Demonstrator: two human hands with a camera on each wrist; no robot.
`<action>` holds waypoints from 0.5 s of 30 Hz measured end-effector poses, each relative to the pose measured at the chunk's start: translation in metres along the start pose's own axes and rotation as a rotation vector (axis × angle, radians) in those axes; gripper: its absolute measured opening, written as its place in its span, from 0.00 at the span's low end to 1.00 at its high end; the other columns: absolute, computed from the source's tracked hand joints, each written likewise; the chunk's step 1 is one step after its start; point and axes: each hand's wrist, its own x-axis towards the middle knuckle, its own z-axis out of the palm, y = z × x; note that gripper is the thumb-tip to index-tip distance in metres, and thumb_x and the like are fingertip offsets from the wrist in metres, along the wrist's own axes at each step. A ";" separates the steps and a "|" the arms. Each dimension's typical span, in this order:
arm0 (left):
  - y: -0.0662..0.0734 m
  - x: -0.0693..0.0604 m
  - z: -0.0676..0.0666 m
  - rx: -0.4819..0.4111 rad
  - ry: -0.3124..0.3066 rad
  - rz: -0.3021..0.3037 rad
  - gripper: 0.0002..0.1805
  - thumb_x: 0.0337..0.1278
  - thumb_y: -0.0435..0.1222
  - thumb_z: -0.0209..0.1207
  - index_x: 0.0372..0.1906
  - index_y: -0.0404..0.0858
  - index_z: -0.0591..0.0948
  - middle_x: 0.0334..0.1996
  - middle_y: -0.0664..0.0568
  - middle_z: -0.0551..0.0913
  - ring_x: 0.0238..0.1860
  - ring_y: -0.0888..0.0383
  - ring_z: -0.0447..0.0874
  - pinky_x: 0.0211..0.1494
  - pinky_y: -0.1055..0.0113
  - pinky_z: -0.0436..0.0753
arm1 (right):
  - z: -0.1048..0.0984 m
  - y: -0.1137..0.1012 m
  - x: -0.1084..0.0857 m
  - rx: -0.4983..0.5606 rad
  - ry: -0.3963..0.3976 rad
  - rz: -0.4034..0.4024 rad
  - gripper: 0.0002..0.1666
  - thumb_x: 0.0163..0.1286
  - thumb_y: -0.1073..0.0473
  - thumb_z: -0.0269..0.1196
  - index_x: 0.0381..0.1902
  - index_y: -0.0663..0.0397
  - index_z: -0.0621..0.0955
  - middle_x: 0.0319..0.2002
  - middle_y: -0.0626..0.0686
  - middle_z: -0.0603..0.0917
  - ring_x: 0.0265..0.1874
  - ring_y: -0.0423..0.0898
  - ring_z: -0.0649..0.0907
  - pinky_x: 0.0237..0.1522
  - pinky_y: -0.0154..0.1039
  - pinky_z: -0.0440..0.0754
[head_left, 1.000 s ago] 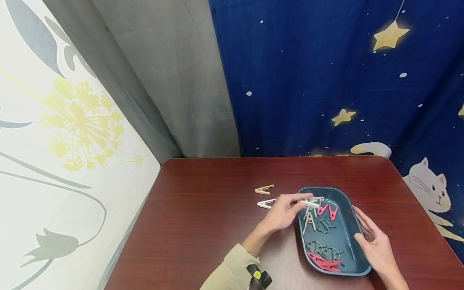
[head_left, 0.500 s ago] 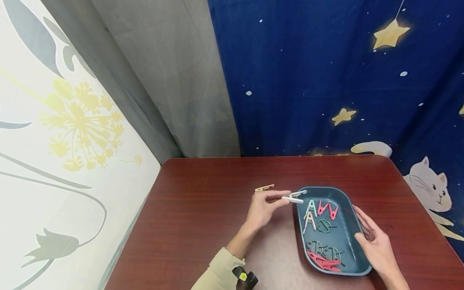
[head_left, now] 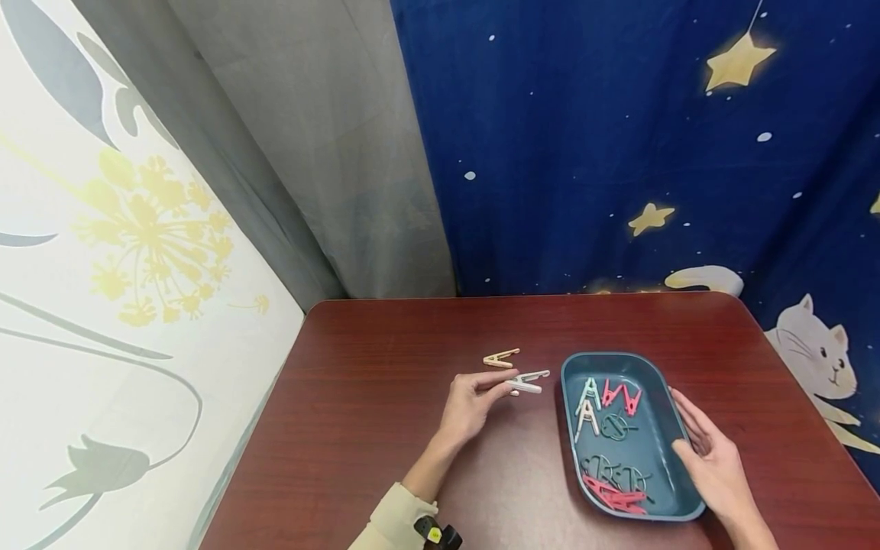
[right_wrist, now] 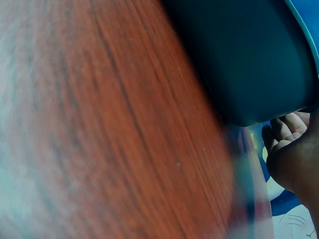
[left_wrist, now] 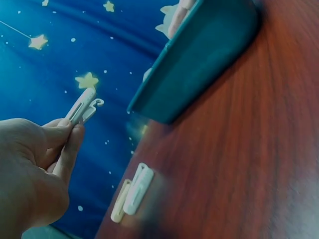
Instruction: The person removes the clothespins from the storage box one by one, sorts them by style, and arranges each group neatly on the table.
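Observation:
My left hand (head_left: pixel 466 409) pinches a white clothespin (head_left: pixel 526 382) between thumb and fingertips, above the table and left of the tray. The left wrist view shows that clothespin (left_wrist: pixel 81 105) raised off the tabletop. Beneath it, a second white clothespin (left_wrist: pixel 138 189) and a yellow clothespin (left_wrist: pixel 120 201) lie side by side; in the head view my hand mostly covers the white one. My right hand (head_left: pixel 715 462) grips the right side of a dark blue tray (head_left: pixel 660 439), thumb at the rim and fingers along the outer wall.
Inside the tray are pink clothespins (head_left: pixel 614 496), a pale green one (head_left: pixel 590 392), a beige one (head_left: pixel 587 420) and several dark green wire-like clips (head_left: pixel 616 428). The brown table (head_left: pixel 385 397) ends at the curtains (head_left: pixel 550 191) behind and the patterned wall (head_left: pixel 103 305) at left.
My left hand has moved left from over the tray to above the table, carrying the white clothespin. My right hand and the tray have stayed in place.

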 end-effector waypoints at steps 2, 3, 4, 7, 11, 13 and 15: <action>-0.004 -0.003 -0.002 -0.001 0.005 -0.015 0.13 0.64 0.35 0.72 0.52 0.43 0.93 0.45 0.56 0.93 0.42 0.68 0.87 0.43 0.77 0.83 | 0.000 0.000 0.000 -0.004 0.000 0.002 0.42 0.72 0.81 0.58 0.81 0.62 0.64 0.77 0.41 0.71 0.69 0.23 0.71 0.60 0.16 0.70; -0.006 -0.004 -0.003 -0.010 0.009 -0.024 0.12 0.64 0.34 0.73 0.51 0.43 0.93 0.44 0.55 0.93 0.42 0.67 0.87 0.43 0.76 0.84 | 0.000 0.000 0.000 -0.004 -0.001 0.002 0.42 0.72 0.81 0.58 0.81 0.62 0.64 0.77 0.41 0.71 0.69 0.23 0.71 0.60 0.16 0.70; -0.009 -0.006 -0.004 -0.022 0.016 -0.036 0.12 0.63 0.34 0.73 0.51 0.42 0.93 0.44 0.55 0.93 0.41 0.67 0.88 0.44 0.76 0.84 | 0.000 0.000 0.000 -0.004 -0.001 0.002 0.42 0.72 0.81 0.58 0.81 0.62 0.65 0.77 0.41 0.71 0.69 0.23 0.71 0.60 0.16 0.70; -0.017 -0.010 -0.006 -0.068 0.053 -0.064 0.11 0.60 0.32 0.75 0.48 0.39 0.93 0.42 0.50 0.93 0.41 0.66 0.89 0.43 0.75 0.85 | 0.000 0.000 0.001 -0.004 -0.002 0.001 0.42 0.72 0.81 0.58 0.81 0.62 0.65 0.77 0.41 0.71 0.68 0.23 0.72 0.59 0.16 0.71; -0.026 -0.015 -0.007 -0.115 0.097 -0.085 0.10 0.56 0.29 0.77 0.44 0.35 0.93 0.39 0.46 0.93 0.41 0.61 0.92 0.42 0.74 0.87 | -0.001 0.000 0.001 -0.002 -0.003 0.004 0.42 0.72 0.81 0.58 0.81 0.62 0.64 0.77 0.40 0.71 0.68 0.22 0.71 0.59 0.16 0.71; -0.029 -0.017 -0.008 -0.125 0.108 -0.094 0.10 0.55 0.29 0.77 0.42 0.34 0.93 0.38 0.46 0.93 0.40 0.59 0.93 0.42 0.73 0.87 | -0.001 -0.001 0.001 -0.004 -0.003 0.009 0.42 0.72 0.80 0.58 0.82 0.62 0.64 0.77 0.40 0.71 0.68 0.22 0.71 0.59 0.16 0.70; -0.033 -0.020 -0.008 -0.127 0.108 -0.104 0.09 0.54 0.29 0.78 0.41 0.34 0.93 0.37 0.46 0.93 0.40 0.58 0.93 0.41 0.72 0.88 | -0.001 0.000 0.001 -0.009 -0.002 0.015 0.42 0.73 0.80 0.58 0.82 0.61 0.64 0.77 0.41 0.71 0.68 0.22 0.71 0.59 0.16 0.70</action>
